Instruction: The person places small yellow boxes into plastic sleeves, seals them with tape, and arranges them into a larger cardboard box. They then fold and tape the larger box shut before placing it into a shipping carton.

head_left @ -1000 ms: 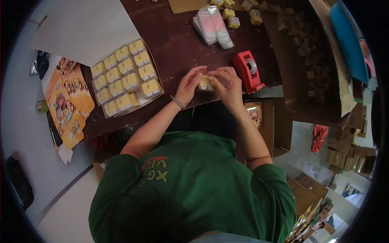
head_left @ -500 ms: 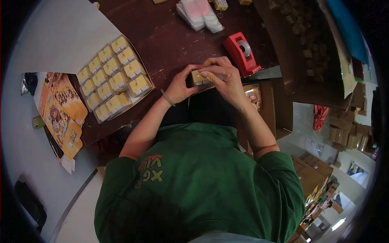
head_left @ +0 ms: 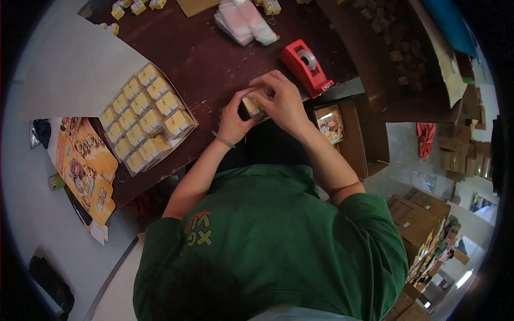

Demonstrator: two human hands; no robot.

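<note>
Between my hands, at the table's near edge, is a small yellow box [head_left: 250, 105] in what looks like a clear wrapper. My left hand [head_left: 233, 119] is wrapped round its left side, thumb below and fingers above. My right hand [head_left: 284, 101] closes over its right side, with fingertips pressing on the top. Part of the box is hidden behind the right fingers. To the left, an open white carton [head_left: 188, 127] holds rows of similar yellow-topped small boxes [head_left: 150, 121]. A red tape dispenser [head_left: 304, 67] stands just beyond my right hand.
Clear plastic bags [head_left: 243, 21] lie in a stack at the far side of the dark table [head_left: 214, 64]. Loose small yellow boxes [head_left: 138, 7] sit at the far left. A large cardboard box [head_left: 423, 101] with many small pieces stands right. Orange printed packaging [head_left: 85, 166] lies left.
My right hand has shifted over the small box, its fingers now further across the top. The box is tilted differently. The whole view has turned slightly, showing more of the far left table.
</note>
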